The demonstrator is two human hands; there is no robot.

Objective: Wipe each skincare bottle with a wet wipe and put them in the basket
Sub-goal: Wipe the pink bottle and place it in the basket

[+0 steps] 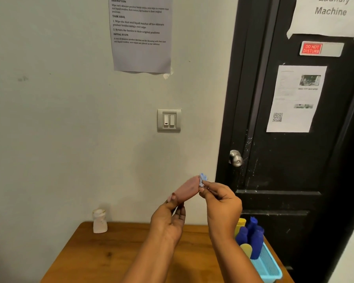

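Our left hand [168, 219] grips the pink bottle [189, 189] by its lower end, up and left of the basket [272, 268], leaving the far end free for the wet wipe [203, 178] our right hand [223, 203] pinches against it. A white bottle [100, 221] stands farther left, seemingly unwiped.

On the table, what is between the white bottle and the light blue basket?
In the head view, only bare wood of the table shows between the white bottle and the basket; both forearms pass over it and hide part.
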